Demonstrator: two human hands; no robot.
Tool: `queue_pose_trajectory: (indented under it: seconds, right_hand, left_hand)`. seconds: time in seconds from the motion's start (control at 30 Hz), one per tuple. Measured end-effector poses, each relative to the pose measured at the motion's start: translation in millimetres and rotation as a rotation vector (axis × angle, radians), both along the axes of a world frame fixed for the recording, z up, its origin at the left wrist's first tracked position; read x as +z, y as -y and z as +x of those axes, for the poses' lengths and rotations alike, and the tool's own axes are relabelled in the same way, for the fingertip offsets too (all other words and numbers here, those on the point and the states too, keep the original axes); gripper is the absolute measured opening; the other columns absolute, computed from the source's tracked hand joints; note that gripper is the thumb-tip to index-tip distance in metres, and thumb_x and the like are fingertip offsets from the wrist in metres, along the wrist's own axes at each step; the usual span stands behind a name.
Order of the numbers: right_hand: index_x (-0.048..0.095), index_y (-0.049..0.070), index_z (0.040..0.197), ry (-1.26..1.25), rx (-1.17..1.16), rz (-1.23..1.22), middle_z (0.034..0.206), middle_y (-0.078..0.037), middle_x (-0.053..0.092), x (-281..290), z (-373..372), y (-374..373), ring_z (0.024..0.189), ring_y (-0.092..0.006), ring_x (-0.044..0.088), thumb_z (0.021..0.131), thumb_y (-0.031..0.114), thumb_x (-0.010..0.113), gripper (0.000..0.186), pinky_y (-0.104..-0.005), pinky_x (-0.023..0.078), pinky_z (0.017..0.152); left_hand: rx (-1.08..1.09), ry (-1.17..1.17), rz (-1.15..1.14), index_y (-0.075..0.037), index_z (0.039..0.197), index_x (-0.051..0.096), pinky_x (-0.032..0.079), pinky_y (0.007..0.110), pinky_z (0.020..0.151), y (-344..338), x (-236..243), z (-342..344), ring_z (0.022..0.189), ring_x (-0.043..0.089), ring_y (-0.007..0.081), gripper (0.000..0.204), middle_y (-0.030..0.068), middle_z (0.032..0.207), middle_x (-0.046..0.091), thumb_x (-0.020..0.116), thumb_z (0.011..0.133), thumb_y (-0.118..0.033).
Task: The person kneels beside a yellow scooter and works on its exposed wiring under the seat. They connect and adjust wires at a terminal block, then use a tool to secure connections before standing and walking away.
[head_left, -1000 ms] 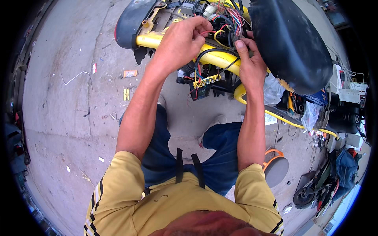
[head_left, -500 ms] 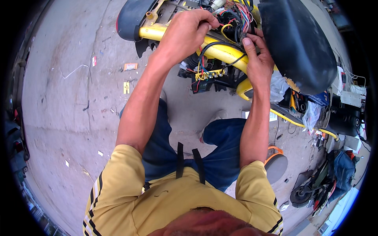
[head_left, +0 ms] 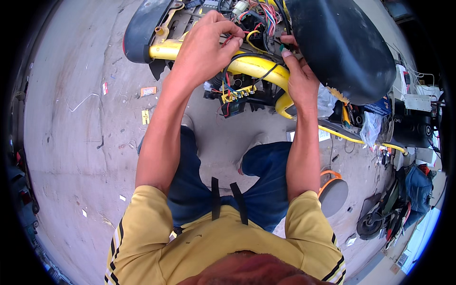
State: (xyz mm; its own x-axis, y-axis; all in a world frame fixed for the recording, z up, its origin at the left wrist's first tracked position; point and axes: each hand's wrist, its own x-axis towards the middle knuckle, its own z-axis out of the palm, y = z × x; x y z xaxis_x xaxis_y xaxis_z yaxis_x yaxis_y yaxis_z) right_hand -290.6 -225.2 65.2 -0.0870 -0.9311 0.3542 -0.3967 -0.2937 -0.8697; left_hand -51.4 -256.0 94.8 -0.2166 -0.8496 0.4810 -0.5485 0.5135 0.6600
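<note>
Head view: slender, bundled wires (head_left: 270, 22)

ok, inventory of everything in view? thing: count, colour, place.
tubular metal frame: 1, yellow, top centre
large rounded cover: 1, black, upper right
curved panel: 1, dark, upper left
insulated wires: many, mixed colours, between hands
thin wire: 1, red, at left fingertips
small piece: 1, green, at right fingertips
terminal strip: 1, yellow, below frame
flat rectangular packet: 1, orange, floor left
flat rectangular card: 1, yellow, floor left
round-topped stool: 1, grey and orange, floor right
crumpled plastic bags: at least 2, clear, right
right-edge clutter, floor scraps: uncounted, mixed
striped-sleeve shirt: 1, yellow, bottom
trousers: 1 pair, blue, lower centre
left hand: 1, bare, over frame
right hand: 1, bare, by cover
</note>
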Motion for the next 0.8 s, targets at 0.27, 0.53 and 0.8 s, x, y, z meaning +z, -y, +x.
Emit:
queue_pose_trajectory:
  seconds: [0.27, 0.53, 0.8]
  right_hand:
    - [0.066, 0.003, 0.140, -0.347, -0.121, -0.059, 0.128, -0.012, 0.074, 12, 3, -8, 0.116, -0.0224, 0.068, 0.108, 0.014, 0.061, 0.035, -0.0360, 0.049, 0.105]
    - [0.070, 0.009, 0.140, -0.447, -0.171, 0.156, 0.133, -0.014, 0.073, 19, -23, -30, 0.120, -0.0259, 0.068, 0.112, 0.028, 0.057, 0.037, -0.0360, 0.047, 0.109]
    - [0.072, 0.008, 0.137, -0.303, -0.129, 0.264, 0.128, -0.007, 0.078, -10, -54, -24, 0.110, -0.0148, 0.070, 0.103, 0.020, 0.075, 0.036, -0.0286, 0.048, 0.105]
  left_hand:
    - [0.110, 0.045, 0.051, 0.000, 0.102, 0.083, 0.047, 0.037, 0.069, -2, 8, -18, 0.074, 0.058, 0.0199, 0.042, 0.0066, 0.079, 0.060, 0.085, 0.089, -0.040]
    - [0.249, 0.045, 0.089, -0.002, 0.087, 0.083, 0.056, 0.045, 0.073, 1, 8, -37, 0.076, 0.072, 0.0326, 0.055, 0.0144, 0.076, 0.073, 0.086, 0.082, -0.057]
    - [0.288, 0.156, 0.169, -0.002, 0.079, 0.076, 0.049, 0.043, 0.064, 4, 13, -47, 0.064, 0.066, 0.0265, 0.060, 0.0099, 0.068, 0.068, 0.083, 0.086, -0.061]
